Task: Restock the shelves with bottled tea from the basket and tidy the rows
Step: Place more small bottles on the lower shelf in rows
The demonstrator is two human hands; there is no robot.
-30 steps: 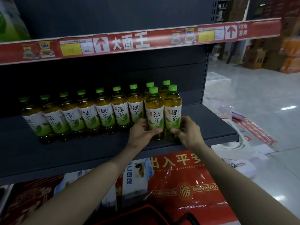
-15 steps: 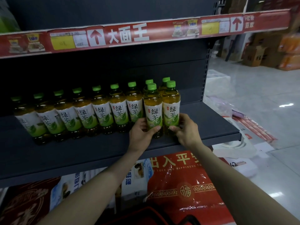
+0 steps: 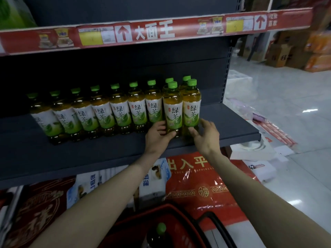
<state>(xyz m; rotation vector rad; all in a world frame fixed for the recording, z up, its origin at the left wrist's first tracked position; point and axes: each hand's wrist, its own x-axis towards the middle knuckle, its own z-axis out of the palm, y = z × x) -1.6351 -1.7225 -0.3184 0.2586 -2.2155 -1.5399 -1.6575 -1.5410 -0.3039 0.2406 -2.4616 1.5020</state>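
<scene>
Underfoot, a pale glossy tiled floor [image 3: 286, 90] runs off to the right, with brown cardboard boxes [image 3: 279, 54] stacked at its far side and flattened packaging lying near the shelf end. Straight ahead stands a dark grey metal shelf board [image 3: 89, 154], matte and smooth, under a red printed price strip [image 3: 152, 31] with white characters and yellow tags. On this board a row of clear plastic green-tea bottles [image 3: 102, 111] with bright green caps and white-and-green labels stands upright, set well back from the front edge. Bare board lies in front of them and to the right, up to the square end of the shelf.

At the right end of the row, two bottles stand forward of the rest. The left hand [image 3: 157, 135] is wrapped around the base of the front left bottle [image 3: 172, 111], thumb across its front. The right hand [image 3: 206, 135] has its fingers spread and slack, fingertips touching or just off the base of the front right bottle [image 3: 191, 108]; I cannot tell which.

Below, a red plastic basket [image 3: 179, 222] with a black handle holds one more green-capped bottle [image 3: 159, 233].
</scene>
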